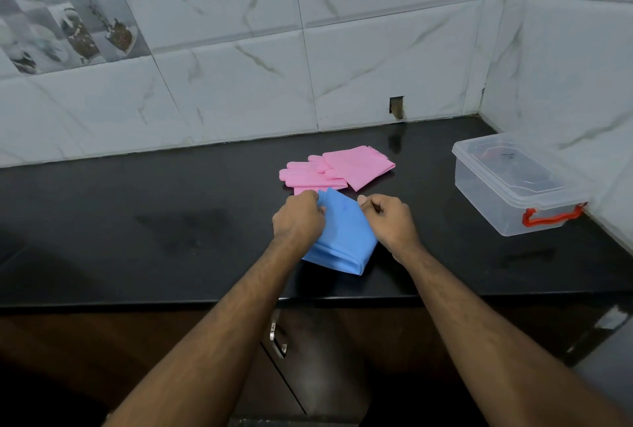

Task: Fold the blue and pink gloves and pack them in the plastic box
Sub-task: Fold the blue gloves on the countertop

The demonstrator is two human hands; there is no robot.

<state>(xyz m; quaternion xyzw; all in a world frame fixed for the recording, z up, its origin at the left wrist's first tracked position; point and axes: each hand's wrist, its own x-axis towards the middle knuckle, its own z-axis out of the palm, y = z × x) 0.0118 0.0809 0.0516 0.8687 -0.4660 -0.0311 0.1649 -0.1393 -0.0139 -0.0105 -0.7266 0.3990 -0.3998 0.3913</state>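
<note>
While pink gloves (pixel 334 169) lie beyond, both hands apparently pinch the blue gloves (pixel 342 238).

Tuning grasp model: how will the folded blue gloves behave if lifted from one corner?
Likely floppy: the blue gloves lie as thin soft layers, so the fold would probably fall open. Probably light. The surface looks smooth, so layers may slide unless both the left hand and right hand pinch.
</note>
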